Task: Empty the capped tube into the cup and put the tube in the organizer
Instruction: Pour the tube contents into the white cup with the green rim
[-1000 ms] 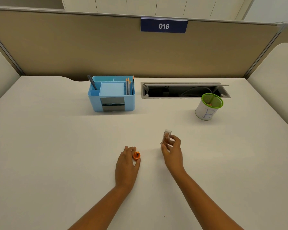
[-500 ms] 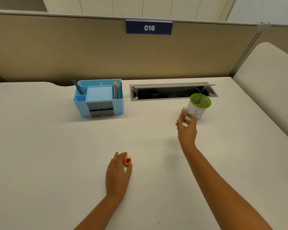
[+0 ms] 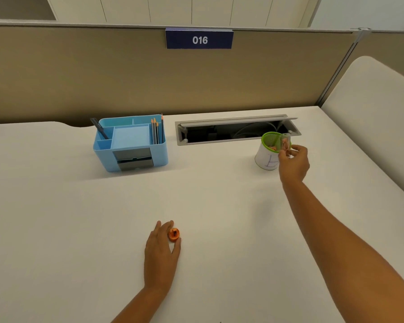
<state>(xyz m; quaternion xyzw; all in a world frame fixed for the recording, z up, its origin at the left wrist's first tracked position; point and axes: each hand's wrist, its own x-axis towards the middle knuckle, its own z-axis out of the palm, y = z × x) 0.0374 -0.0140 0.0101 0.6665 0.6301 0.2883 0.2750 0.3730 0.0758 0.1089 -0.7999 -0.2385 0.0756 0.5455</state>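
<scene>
My right hand (image 3: pixel 293 163) grips a small clear tube (image 3: pixel 285 141) with orange bits inside, held at the right rim of the white cup (image 3: pixel 265 158), which has a green rim and orange bits inside. The tube has no cap on. Near the front of the desk my left hand (image 3: pixel 161 250) rests on the surface, its thumb and fingers pinching the orange cap (image 3: pixel 174 234). The light blue organizer (image 3: pixel 140 157) stands at the back left, holding pencils and a dark pen.
An open cable tray slot (image 3: pixel 236 131) is sunk into the desk behind the cup. A tan partition (image 3: pixel 126 73) with a "016" label runs along the back. A neighbouring desk edge (image 3: pixel 371 101) curves at the right.
My right hand has carried the open tube from the desk's middle forward and right, up to the cup's rim. My left hand has stayed on the desk with the cap.
</scene>
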